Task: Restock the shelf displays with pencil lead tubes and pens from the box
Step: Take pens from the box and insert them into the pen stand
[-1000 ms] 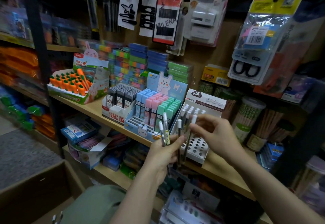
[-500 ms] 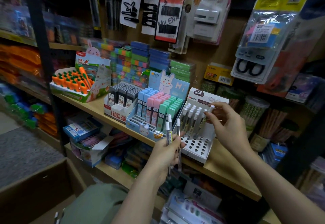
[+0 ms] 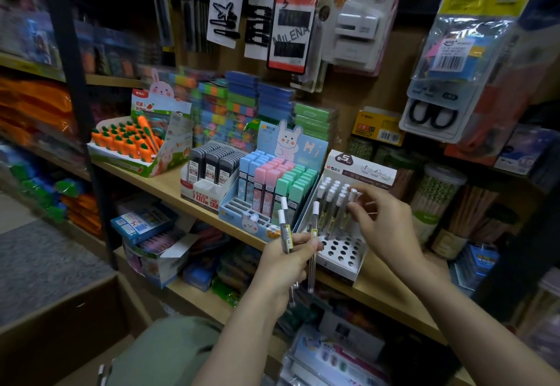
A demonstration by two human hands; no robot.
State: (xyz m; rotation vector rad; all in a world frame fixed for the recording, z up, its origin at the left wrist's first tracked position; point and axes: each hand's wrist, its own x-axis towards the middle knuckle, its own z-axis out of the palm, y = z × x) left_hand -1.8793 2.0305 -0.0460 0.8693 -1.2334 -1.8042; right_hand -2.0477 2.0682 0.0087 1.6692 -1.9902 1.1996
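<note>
Left hand [image 3: 280, 261] grips three lead tubes [image 3: 285, 228], lower ends hidden; right hand [image 3: 383, 222] fingers pinch a tube [image 3: 351, 196] in the white holed display [image 3: 342, 252].

two bare forearms with no sleeves, grey-green trousers [image 3: 169, 352] over the knee

The lead tubes [image 3: 314, 235] are clear with white caps and yellow labels. Their display stand [image 3: 342, 260] is white, dotted with dark round holes. At the centre, the lead cases [image 3: 274, 179] run in blue, pink and mint green rows behind a white rabbit on a pale blue card [image 3: 300, 146]. To the left, black cases [image 3: 212, 160] sit in a red and white box. The carrot erasers [image 3: 127, 140] are orange with green tops. The shelf [image 3: 157, 182] is light wood.
</note>
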